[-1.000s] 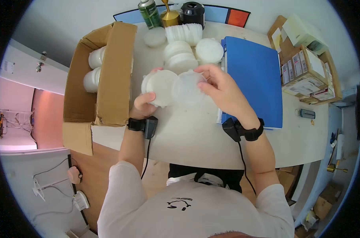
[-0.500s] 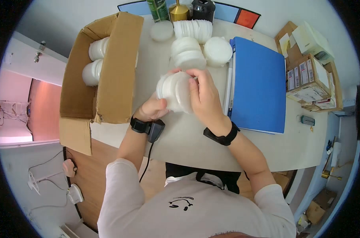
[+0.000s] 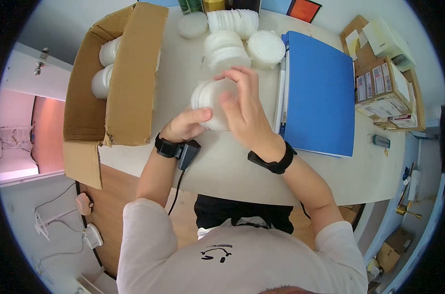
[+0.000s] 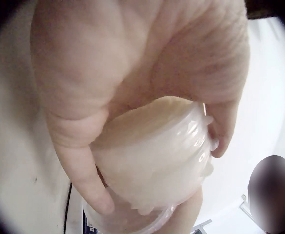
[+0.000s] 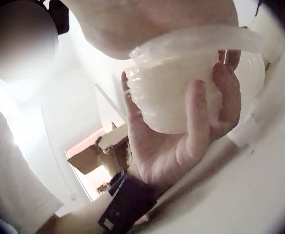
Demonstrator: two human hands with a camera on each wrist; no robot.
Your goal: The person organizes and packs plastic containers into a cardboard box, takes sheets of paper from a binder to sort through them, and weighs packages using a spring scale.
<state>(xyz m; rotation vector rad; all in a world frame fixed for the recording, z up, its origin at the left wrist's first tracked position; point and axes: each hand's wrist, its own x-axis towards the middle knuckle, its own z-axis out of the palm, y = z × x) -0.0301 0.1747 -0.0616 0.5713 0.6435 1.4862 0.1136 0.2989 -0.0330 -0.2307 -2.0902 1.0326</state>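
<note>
My left hand (image 3: 184, 125) grips a short stack of round, translucent white plastic lids (image 3: 208, 95) above the table. Its thumb lies on the near side, and small tabs stick out from the lid rims in the left wrist view. My right hand (image 3: 246, 110) is at the stack's right end, fingers extended and slightly bent. In the right wrist view its palm lies close against the end lid (image 5: 201, 41), which sits slightly tilted on the stack. The left fingers (image 5: 197, 105) wrap around the other end.
On the table (image 3: 222, 171) behind the hands are several more stacks of lids (image 3: 227, 51). A cardboard box (image 3: 136, 78) holding white round stacks stands at the left. To the right lie a blue binder (image 3: 320, 98) and small parcel boxes (image 3: 381, 88).
The separate lid in my right hand has come onto the right end of the stack. The right fingers have since loosened from around it and straightened.
</note>
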